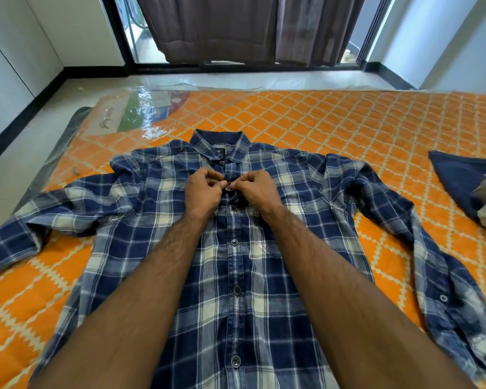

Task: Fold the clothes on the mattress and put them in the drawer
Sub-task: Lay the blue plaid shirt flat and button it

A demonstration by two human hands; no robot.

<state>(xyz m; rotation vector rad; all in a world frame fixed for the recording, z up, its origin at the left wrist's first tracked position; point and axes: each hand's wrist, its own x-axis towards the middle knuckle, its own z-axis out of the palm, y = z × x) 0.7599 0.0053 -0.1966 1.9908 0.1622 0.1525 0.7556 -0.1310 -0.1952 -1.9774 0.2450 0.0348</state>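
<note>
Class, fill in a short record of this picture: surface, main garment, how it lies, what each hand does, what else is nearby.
surface: orange patterned mattress
main garment: blue plaid shirt
how it lies: flat, front up, sleeves spread
left hand: pinches the placket near the upper button
right hand: pinches the same spot
nearby: dark blue garment at right; clear plastic packaging at far left

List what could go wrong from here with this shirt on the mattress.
1. Both hands, left hand and right hand, pinch the placket at one button of the plaid shirt; a slip could leave it unfastened or misaligned.
2. The sleeves lie spread and creased, so wrinkles may get folded in.
3. The clear plastic sheet on the mattress might let the fabric slide.
</note>
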